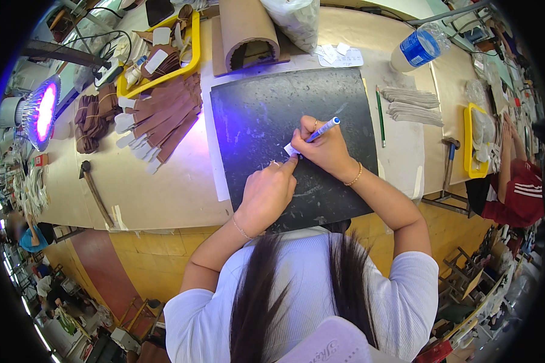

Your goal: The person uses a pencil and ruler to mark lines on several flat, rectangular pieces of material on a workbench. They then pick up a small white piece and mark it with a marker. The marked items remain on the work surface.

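My right hand [324, 148] grips a blue-and-white pen [326, 128], its upper end leaning to the right. Below that hand lies a small white tag [289, 149] on a worn black mat [254, 115]. The pen's writing tip is hidden behind my fingers. My left hand [266, 192] rests on the mat with its fingers curled, and its index fingertip presses the tag's lower edge. Both hands meet around the tag. What is on the tag is too small to make out.
Brown strips with white ends [163, 124] lie left, below a yellow tray [194, 45]. A hammer [97, 193] and lit lamp [42, 115] are further left. Behind stands a cardboard tube [245, 30]. To the right are a green pencil [380, 118], grey strips [413, 106], a bottle [418, 49] and another hammer [449, 160].
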The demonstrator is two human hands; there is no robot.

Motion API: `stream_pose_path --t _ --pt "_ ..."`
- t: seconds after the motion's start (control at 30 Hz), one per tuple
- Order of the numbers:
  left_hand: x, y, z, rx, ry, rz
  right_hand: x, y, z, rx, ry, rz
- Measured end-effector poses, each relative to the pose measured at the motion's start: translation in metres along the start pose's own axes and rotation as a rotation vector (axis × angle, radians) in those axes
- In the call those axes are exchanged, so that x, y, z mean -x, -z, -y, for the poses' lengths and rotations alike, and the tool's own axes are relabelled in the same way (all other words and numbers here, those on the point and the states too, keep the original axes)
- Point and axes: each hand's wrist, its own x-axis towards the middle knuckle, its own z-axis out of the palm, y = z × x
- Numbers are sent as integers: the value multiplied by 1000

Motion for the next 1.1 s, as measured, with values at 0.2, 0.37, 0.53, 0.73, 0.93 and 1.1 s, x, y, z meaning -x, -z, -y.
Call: stream_pose_path --t 0.2,0.37,0.53,0.73,0.93,1.1 --pt "0 -3 3 49 21 -3 -1 7 -4 -131 -118 73" --pt "4 0 7 353 181 -120 -6 23 0 154 204 108" --pt "3 13 24 705 483 74 -2 32 1 748 171 198" --pt "-2 4 37 1147 336 56 -46 83 -47 852 1 -19" --pt "-22 -9 31 1003 267 -12 -103 97 -60 455 -214 -56" --pt "-28 -9 18 841 267 -84 -138 97 -82 427 -220 -124"
